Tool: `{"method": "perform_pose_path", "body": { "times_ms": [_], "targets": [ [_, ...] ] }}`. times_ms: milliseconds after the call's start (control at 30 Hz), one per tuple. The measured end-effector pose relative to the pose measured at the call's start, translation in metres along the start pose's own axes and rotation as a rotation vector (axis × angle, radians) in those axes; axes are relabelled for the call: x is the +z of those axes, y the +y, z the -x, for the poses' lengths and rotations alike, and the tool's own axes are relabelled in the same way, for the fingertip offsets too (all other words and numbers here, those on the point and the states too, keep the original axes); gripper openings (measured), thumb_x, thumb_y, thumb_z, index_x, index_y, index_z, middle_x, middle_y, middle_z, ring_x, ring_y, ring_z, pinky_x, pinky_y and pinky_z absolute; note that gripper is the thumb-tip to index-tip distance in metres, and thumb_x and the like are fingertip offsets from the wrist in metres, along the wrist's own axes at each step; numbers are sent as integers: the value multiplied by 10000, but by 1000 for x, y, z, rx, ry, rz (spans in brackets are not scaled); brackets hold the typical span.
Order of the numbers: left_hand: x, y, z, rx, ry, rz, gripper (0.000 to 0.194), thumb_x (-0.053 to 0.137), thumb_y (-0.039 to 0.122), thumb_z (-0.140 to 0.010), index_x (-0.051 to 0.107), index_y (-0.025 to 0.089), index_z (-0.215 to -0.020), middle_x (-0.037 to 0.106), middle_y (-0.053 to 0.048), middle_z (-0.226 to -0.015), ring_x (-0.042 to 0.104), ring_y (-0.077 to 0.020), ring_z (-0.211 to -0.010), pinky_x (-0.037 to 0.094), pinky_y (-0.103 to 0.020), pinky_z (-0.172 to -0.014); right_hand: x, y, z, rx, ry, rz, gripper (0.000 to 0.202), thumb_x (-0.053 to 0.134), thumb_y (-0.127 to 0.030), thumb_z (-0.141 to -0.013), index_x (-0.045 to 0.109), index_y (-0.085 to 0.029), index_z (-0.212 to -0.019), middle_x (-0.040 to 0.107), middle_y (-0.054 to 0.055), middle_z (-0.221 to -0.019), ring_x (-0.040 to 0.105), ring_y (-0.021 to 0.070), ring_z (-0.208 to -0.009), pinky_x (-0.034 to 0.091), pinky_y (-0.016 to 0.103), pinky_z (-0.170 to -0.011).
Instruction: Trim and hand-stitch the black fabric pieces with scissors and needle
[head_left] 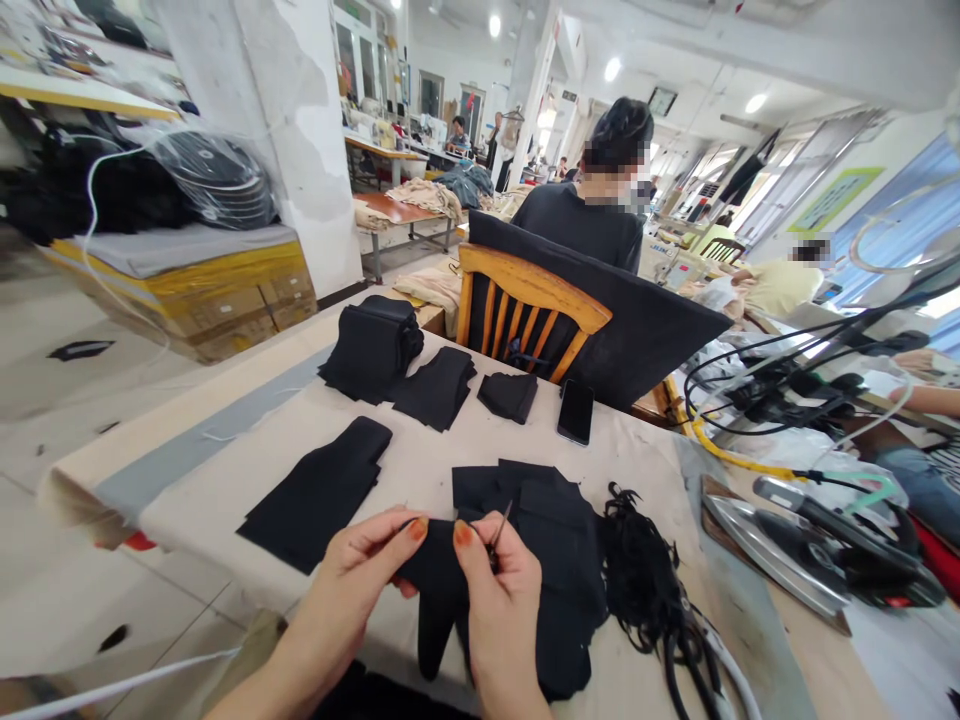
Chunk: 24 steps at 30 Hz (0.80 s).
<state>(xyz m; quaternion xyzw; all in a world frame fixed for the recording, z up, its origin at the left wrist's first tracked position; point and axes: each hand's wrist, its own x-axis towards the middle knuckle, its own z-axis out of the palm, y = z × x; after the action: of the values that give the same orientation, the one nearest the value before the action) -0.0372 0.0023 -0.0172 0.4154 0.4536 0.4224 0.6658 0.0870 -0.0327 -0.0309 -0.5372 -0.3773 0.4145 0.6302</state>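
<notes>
Between my two hands, above the table's near edge, a small black fabric piece (439, 585) is stretched. My left hand (371, 570) pinches its left end between thumb and fingers. The right end is pinched by my right hand (499, 580), which also has a thin pointed metal tool (504, 525) in its fingers; most of that tool is hidden. Beneath and to the right of my hands lies a loose pile of black fabric pieces (559, 560). A flat black stack (322, 490) rests to the left, and a tangle of black strips (641, 560) is on the right.
Farther back on the cloth-covered table (262, 450) are a thick black stack (373, 345), two smaller stacks and a phone (575, 411). An iron (810, 550) with cables stands at right. Beyond the table are a wooden chair (525, 300) and a seated person (585, 220).
</notes>
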Motion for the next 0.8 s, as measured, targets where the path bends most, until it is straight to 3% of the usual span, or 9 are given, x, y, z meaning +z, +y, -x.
{"method": "perform_pose_path", "body": {
  "times_ms": [100, 167, 300, 500, 800],
  "targets": [
    [2, -4, 1, 31, 35, 39, 287, 753, 438, -712, 693, 173, -619, 483, 46, -612, 395, -68, -492, 360, -116, -357, 2, 1, 0, -51, 25, 81, 403, 534, -378, -901, 357, -203, -585, 305, -69, -585, 279, 92, -550, 274, 223, -513],
    [2, -5, 1, -4, 64, 84, 314, 765, 458, -691, 676, 170, -604, 462, 57, -560, 360, -57, -450, 325, -108, -323, 3, -2, -1, -32, 1, 66, 395, 535, -380, -896, 351, -206, -593, 302, -68, -597, 274, 93, -558, 275, 221, -513],
    [-2, -3, -1, -53, 125, 173, 265, 792, 432, -672, 721, 180, -714, 570, 39, -581, 433, -66, -451, 392, -124, -339, 5, -9, 1, 116, -141, -51, 221, 672, -337, -779, 518, -186, -731, 447, -47, -676, 375, 99, -611, 354, 216, -562],
    [-10, -1, 0, -71, 101, 267, 251, 851, 326, -616, 752, 200, -809, 675, 8, -713, 556, -109, -561, 509, -179, -432, 6, -3, 3, 178, -55, -106, 200, 696, -337, -769, 599, -162, -756, 523, -29, -671, 426, 102, -618, 380, 222, -587],
    [-9, 4, 5, -39, 13, 42, 166, 796, 319, -694, 746, 182, -771, 645, 14, -679, 546, -108, -600, 492, -163, -470, 3, 1, -1, 204, -40, -174, 252, 720, -373, -763, 590, -162, -722, 540, -26, -663, 433, 90, -601, 385, 214, -573]
  ]
}}
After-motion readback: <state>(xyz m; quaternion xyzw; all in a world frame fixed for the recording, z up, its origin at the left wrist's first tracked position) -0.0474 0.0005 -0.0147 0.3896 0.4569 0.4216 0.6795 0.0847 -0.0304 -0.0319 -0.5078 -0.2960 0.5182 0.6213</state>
